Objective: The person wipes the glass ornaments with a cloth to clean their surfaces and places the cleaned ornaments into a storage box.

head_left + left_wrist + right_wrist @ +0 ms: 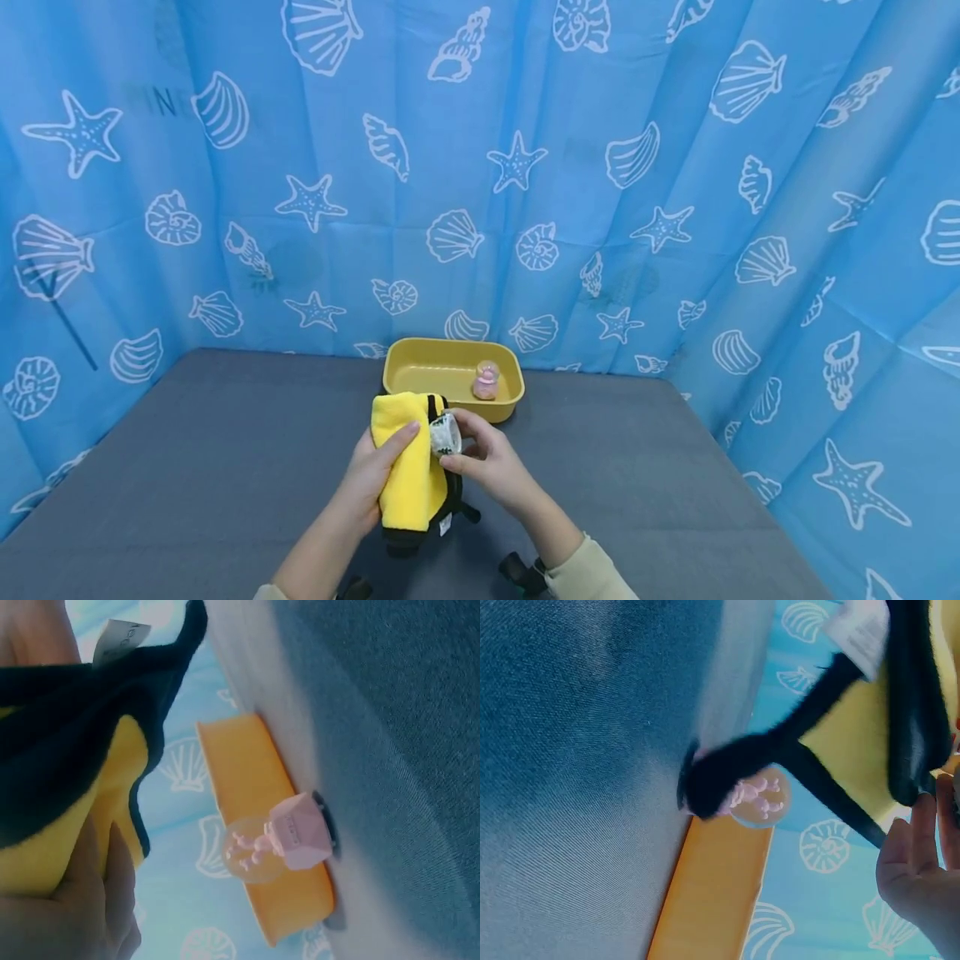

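Note:
My left hand (367, 483) grips a soft yellow plush-like cloth piece (405, 492), its thumb lying across the front. Black trim, a white label (120, 639) and dark strap-like limbs (735, 761) hang from it; its full shape is folded and partly hidden. Between the thumb and fingers of my right hand (491, 458) is a small white round piece (447, 433) with a dark green print, held right against the cloth's edge. In the right wrist view, those fingers (922, 840) show at the black trim, and the round piece is mostly out of frame.
Behind the hands, a yellow basin (427, 362) stands on the grey table (247, 467). A pink snow globe (300, 831) with a clear dome shows in front of its wall in the left wrist view. A blue shell-print curtain (465, 175) borders the table.

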`<state>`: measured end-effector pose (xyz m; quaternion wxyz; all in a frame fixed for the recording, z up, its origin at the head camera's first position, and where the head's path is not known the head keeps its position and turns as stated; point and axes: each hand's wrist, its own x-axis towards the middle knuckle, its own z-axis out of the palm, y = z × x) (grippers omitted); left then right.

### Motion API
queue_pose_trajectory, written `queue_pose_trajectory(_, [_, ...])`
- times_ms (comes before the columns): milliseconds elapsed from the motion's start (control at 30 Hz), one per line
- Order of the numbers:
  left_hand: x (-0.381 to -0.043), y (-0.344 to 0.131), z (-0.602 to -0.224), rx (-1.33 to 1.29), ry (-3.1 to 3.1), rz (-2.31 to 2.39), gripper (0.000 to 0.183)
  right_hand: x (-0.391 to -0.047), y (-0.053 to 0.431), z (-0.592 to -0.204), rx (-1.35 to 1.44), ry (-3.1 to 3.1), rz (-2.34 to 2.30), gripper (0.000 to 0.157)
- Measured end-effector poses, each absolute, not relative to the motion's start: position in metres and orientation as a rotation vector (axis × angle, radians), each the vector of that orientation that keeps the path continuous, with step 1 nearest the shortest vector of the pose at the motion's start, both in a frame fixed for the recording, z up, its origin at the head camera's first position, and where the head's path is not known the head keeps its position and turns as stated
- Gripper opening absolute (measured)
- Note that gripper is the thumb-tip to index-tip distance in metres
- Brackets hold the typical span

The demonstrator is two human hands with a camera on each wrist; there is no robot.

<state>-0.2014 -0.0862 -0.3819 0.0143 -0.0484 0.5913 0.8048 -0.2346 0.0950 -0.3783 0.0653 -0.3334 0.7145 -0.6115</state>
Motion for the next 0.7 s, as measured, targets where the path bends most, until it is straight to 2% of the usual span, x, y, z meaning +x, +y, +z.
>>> queue_pose_trajectory(300, [-0.1997, -0.0877, -0.3852, -0.165, 1.816, 2.578, 0.053, -0.2326, 0.0888, -0.3799, -0.735, 2.114, -1.961, 0.055])
queue_pose_trajectory(533, [-0.2010, -0.0904, -0.3856, -0.235, 1.840, 2.567, 0.048, -0.2334, 0.0911, -0.3810, -0.635, 1.934, -2.094, 0.060])
queue_pose_trajectory(700, [-0.2007, -0.0928, -0.3856, -0.261, 1.827, 2.574, 0.049, -0.2336, 0.0920, -0.3785, -0.531, 1.850, -2.153, 0.056])
